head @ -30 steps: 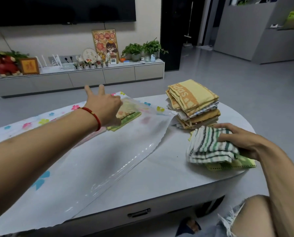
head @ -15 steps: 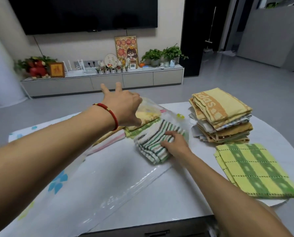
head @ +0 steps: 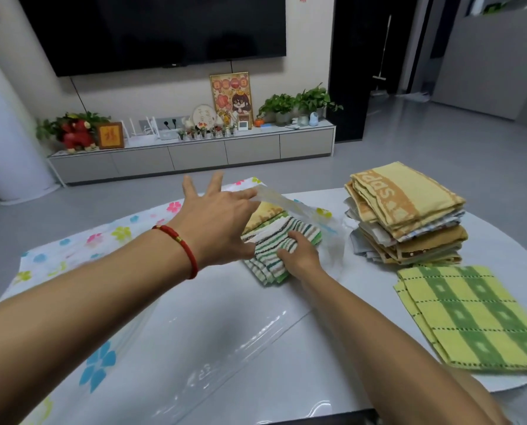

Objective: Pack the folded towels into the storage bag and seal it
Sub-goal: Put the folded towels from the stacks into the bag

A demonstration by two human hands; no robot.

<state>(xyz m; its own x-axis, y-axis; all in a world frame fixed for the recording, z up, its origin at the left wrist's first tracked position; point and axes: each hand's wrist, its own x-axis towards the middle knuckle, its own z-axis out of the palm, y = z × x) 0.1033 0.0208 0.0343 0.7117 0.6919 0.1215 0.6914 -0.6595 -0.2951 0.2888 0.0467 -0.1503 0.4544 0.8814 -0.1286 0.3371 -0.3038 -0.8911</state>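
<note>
The left hand (head: 217, 223), with a red cord bracelet (head: 181, 247) at its wrist, holds up the upper flap of the clear plastic storage bag with coloured flower prints (head: 109, 348), fingers spread and the thin film pinched near the thumb side. The right hand (head: 299, 253) lies palm-down with fingers together, pressing on the folded green-and-white striped towel (head: 273, 250), which sits in the bag's mouth, partly under the raised flap. Just behind the striped towel, deeper inside the bag, lie a folded yellow towel and a green one (head: 263, 217), their edges showing through the plastic. The bag itself lies flat across the white oval table (head: 332, 357), stretching from the striped towel toward the near left edge. To the right of the striped towel, apart from it, stands a tall stack of folded yellow, orange and pale checked towels (head: 406, 213). Nearer than that stack and touching its base, a flat yellow-and-green plaid towel (head: 470, 317) rests by the table's right rim. Beyond the striped towel, across the grey floor, a low grey cabinet (head: 194, 154) carries plants and framed pictures under a dark wall screen (head: 164, 29).
</note>
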